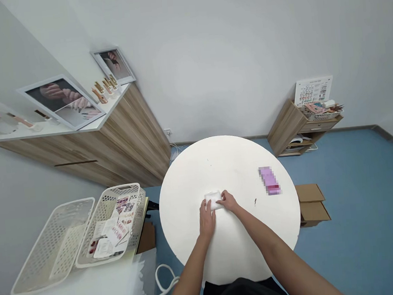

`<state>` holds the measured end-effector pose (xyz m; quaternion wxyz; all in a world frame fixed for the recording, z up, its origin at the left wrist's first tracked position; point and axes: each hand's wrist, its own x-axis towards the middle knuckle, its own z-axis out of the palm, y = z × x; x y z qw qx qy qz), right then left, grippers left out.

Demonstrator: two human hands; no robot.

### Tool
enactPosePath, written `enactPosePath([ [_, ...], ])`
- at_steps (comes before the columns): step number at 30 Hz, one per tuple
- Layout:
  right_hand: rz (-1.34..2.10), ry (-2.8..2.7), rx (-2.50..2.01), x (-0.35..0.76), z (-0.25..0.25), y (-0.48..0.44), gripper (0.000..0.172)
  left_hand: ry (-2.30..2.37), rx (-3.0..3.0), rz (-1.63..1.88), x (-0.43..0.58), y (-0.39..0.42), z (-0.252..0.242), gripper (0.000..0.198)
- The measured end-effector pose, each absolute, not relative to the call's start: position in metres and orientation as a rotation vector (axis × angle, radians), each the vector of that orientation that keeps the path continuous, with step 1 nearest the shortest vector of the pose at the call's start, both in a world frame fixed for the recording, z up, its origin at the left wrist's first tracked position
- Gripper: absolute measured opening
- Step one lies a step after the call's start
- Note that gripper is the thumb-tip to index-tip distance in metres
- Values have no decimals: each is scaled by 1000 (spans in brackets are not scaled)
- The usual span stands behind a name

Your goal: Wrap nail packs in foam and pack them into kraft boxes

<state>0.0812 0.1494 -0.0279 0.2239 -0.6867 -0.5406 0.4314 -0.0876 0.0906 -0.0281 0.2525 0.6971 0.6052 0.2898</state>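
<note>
A small white folded piece (214,200), perhaps cloth or tissue, lies on the round white table (240,249) near its middle. My left hand (207,217) rests at its left and near edge, fingers slightly apart and touching it. At its right edge my right hand (228,200) pinches it between thumb and fingers. Further right on the table is a pixelated purple object (269,180), its details blurred out.
Two white plastic baskets stand at the left, one (134,217) holding cards and packets, the other (54,247) beside it. A wooden cabinet (127,140) with framed pictures is behind. A small shelf (289,128) and cardboard box (311,204) are at the right.
</note>
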Motion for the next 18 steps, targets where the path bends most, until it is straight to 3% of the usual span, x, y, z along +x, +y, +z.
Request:
enactPosePath([
  [9, 773, -1704, -1759, 82, -24, 129, 18, 1658, 2053, 475, -74, 67, -26, 59],
  [12, 696, -1868, -1659, 90, -10, 130, 16, 1649, 2003, 543, -74, 70, -16, 57],
  [18, 562, -2051, -1441, 64, 18, 134, 30, 1856, 1790, 817, -106, 31, -4, 45],
])
